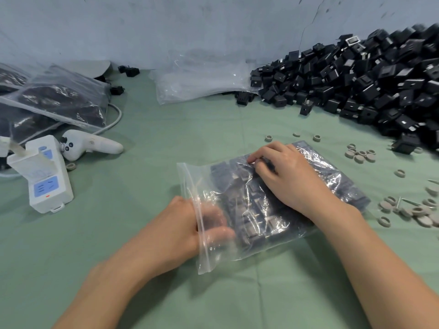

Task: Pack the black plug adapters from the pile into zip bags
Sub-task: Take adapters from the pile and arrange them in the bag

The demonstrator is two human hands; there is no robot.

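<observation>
A clear zip bag (213,255) lies on the green cloth at the centre, holding several black plug adapters (251,210). Its open mouth faces left. My left hand (180,231) reaches into that mouth; its fingers show blurred through the plastic, loosely extended toward the adapters. My right hand (287,179) lies on top of the bag, fingers bent, with thumb and fingertips pinching the plastic near the far edge. The big pile of loose black adapters (361,84) fills the far right against the wall.
Empty zip bags (202,79) are stacked at the back centre. Filled bags (59,100) lie at the far left. A white device (45,176) and a white controller (92,144) sit left. Small beige rings (361,155) are scattered at the right.
</observation>
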